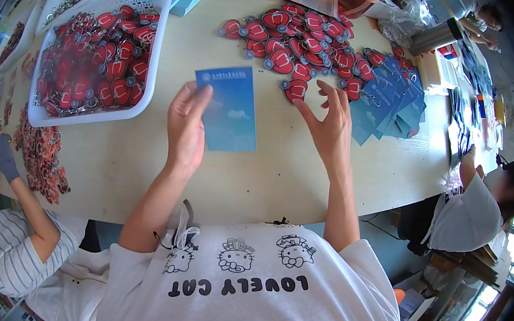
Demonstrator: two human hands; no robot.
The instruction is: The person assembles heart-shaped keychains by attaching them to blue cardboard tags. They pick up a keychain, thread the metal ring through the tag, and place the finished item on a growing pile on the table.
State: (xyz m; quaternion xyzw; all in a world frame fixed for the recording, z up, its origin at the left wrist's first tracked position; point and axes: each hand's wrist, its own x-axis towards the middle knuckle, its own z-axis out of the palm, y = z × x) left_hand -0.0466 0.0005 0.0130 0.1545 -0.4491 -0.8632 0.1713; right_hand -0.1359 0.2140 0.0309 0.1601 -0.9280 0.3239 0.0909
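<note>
Just left of the frame's centre, one blue card (pixel 232 126), white print across its top, is pinched in the left hand (pixel 186 124). The right hand (pixel 331 121), well apart, has thumb and fingers parted beside one red charm (pixel 295 91), contact unclear; one white basket (pixel 94 118) stands upper left on the desk (pixel 248 182)

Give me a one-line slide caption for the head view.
Left hand holding a blue card; right hand, fingers parted, beside a pile of red charms.
</note>
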